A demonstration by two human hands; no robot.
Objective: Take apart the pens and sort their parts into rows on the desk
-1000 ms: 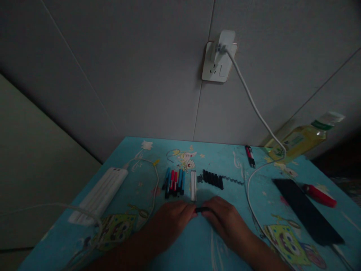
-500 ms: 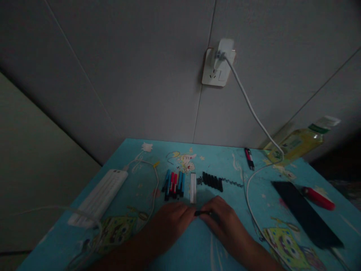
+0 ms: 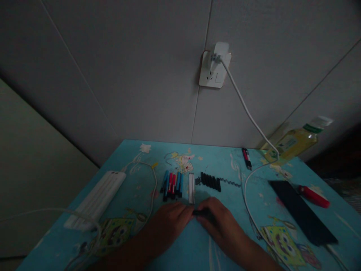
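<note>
My left hand (image 3: 172,220) and my right hand (image 3: 220,220) meet low in the middle, fingertips nearly touching. Between them is a small dark pen part (image 3: 199,213). The right fingers close round it, and its left end meets the pinched left fingertips. Its exact shape is mostly hidden. Just beyond the hands lie thin white pen refills (image 3: 191,188). Left of these are several blue and red pen barrels (image 3: 171,184). On the other side sits a row of short black tubes (image 3: 210,181), with a line of small springs (image 3: 230,182) trailing from it.
A white power strip (image 3: 97,197) with cables lies at left. On the right are a dark flat panel (image 3: 301,210), a red cylindrical object (image 3: 314,196), two pens (image 3: 246,159) and a bottle of yellow liquid (image 3: 293,143). A white cord (image 3: 246,188) runs from the wall socket (image 3: 216,69).
More of the dark piece now shows along the right fingers, and the right hand has shifted slightly. The whole view has moved a little. The laid-out pen parts stay in place.
</note>
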